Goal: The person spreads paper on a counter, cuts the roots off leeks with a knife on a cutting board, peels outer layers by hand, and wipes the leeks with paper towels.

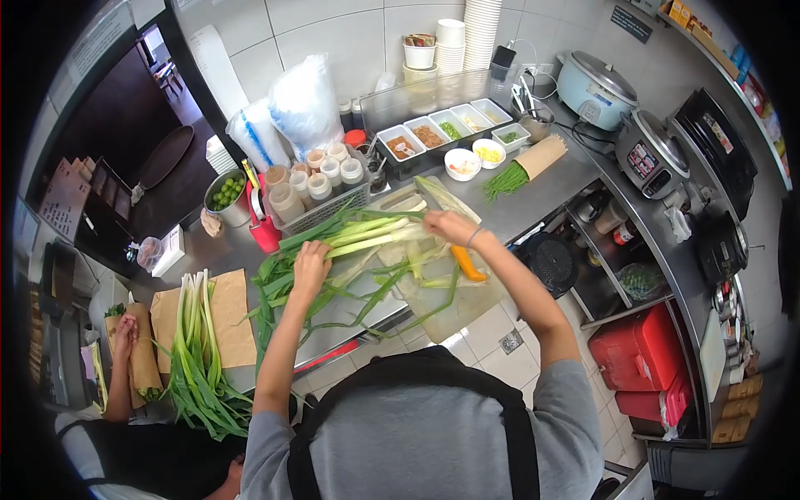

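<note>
A bunch of leeks (367, 236) lies across the counter and the pale cutting board (471, 310), green leaves to the left and white ends to the right. My left hand (312, 265) is closed around the leaves. My right hand (450, 227) pinches the white root ends, its fingertips partly hidden. An orange-handled tool (468, 263), perhaps a knife, rests on the board just below my right hand. Loose peeled leaves (414, 257) are strewn between my hands and over the board's near edge.
Squeeze bottles (321, 185) fill a grey basket behind the leeks. Beyond the board stand topping trays (429, 133), two white bowls (462, 164) and chives in brown paper (533, 162). At left, more leeks (196, 342) lie on brown paper; a co-worker's hand (125, 333) holds a wrapped bundle.
</note>
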Motion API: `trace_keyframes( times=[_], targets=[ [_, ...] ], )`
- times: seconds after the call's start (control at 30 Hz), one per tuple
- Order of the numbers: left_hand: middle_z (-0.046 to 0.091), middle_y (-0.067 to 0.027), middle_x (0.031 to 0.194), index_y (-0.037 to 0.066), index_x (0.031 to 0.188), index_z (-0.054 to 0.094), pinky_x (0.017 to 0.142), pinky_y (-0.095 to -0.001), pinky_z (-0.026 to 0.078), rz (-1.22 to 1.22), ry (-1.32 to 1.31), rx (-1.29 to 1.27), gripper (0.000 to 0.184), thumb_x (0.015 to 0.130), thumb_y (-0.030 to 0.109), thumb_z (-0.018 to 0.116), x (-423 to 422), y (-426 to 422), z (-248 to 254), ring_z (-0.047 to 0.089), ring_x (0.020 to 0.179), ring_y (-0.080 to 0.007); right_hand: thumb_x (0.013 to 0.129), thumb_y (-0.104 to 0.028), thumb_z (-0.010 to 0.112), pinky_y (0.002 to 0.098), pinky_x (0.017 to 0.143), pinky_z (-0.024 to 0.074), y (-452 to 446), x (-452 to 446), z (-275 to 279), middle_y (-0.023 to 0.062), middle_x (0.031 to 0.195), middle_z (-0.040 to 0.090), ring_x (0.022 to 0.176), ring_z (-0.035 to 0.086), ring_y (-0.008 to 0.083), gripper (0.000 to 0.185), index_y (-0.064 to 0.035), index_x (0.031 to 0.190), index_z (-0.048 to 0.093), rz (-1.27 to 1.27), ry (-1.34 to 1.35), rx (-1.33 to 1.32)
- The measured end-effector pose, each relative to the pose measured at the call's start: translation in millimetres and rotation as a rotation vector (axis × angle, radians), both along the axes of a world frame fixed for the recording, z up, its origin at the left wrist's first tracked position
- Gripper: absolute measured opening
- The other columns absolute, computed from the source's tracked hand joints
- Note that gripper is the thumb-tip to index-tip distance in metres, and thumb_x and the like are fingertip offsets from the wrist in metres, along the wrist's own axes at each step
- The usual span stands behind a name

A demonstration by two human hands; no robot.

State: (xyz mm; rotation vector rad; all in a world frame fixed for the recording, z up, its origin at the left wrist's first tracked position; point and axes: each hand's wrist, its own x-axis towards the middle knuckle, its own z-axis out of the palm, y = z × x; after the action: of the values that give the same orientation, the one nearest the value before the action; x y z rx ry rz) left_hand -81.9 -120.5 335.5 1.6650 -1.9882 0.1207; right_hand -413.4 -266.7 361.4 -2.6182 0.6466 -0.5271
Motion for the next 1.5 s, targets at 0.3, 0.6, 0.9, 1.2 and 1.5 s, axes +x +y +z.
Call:
trace_keyframes(
  times=[0.3, 0.6, 0.9, 1.2, 1.5],
  targets=[
    [0.060, -0.0090, 0.092, 0.004, 0.090, 0.061, 0.076, -0.0374, 0.045, 0.008, 0.191, 0.014, 0.024, 0.067, 0.002, 0.065, 18, 7, 7, 0.055, 0.087, -0.0288, 0.077, -0.002, 0.057, 0.0366, 0.065, 0.0468, -30, -58, 23, 0.0135, 0.078, 0.058, 0.076, 0.060, 0.0309, 0.007, -0.0016, 0.082, 0.053, -0.230, -0.148, -0.036],
    [0.064, -0.0075, 0.086, 0.004, 0.088, 0.065, 0.071, -0.0332, 0.045, -0.001, 0.380, 0.034, 0.023, 0.066, 0.004, 0.068, 35, -3, 15, 0.059, 0.078, -0.0224, 0.079, -0.004, 0.063, 0.0262, 0.066, 0.0496, 1, -33, 23, 0.0077, 0.082, 0.062, 0.072, 0.063, 0.0165, 0.010, -0.0023, 0.089, 0.061, -0.201, -0.316, 0.195],
    [0.064, -0.0030, 0.086, 0.009, 0.090, 0.066, 0.083, -0.0337, 0.035, 0.013, 0.292, 0.077, 0.020, 0.070, 0.010, 0.069, 28, 1, 22, 0.059, 0.081, -0.0182, 0.081, -0.005, 0.065, 0.0266, 0.070, 0.0534, 49, 87, -25, 0.0092, 0.092, 0.065, 0.077, 0.064, 0.0153, 0.024, 0.0038, 0.102, 0.059, -0.254, -1.106, 1.004],
    [0.065, -0.0030, 0.088, 0.010, 0.092, 0.066, 0.082, -0.0341, 0.035, -0.015, 0.213, 0.006, 0.021, 0.071, 0.011, 0.069, 35, 3, 22, 0.059, 0.084, -0.0197, 0.083, 0.000, 0.060, 0.0270, 0.073, 0.0535, 53, 114, -23, 0.0098, 0.090, 0.065, 0.079, 0.064, 0.0167, 0.015, 0.0005, 0.097, 0.060, -0.073, -1.395, 1.177],
    [0.064, -0.0026, 0.091, 0.012, 0.097, 0.065, 0.088, -0.0344, 0.032, 0.031, 0.180, 0.022, 0.023, 0.074, 0.012, 0.068, 29, 11, 38, 0.059, 0.087, -0.0185, 0.083, -0.007, 0.062, 0.0227, 0.063, 0.0504, 56, 133, -26, 0.0072, 0.079, 0.065, 0.068, 0.061, 0.0118, 0.009, -0.0013, 0.090, 0.063, -0.212, -1.296, 1.264]
  ],
)
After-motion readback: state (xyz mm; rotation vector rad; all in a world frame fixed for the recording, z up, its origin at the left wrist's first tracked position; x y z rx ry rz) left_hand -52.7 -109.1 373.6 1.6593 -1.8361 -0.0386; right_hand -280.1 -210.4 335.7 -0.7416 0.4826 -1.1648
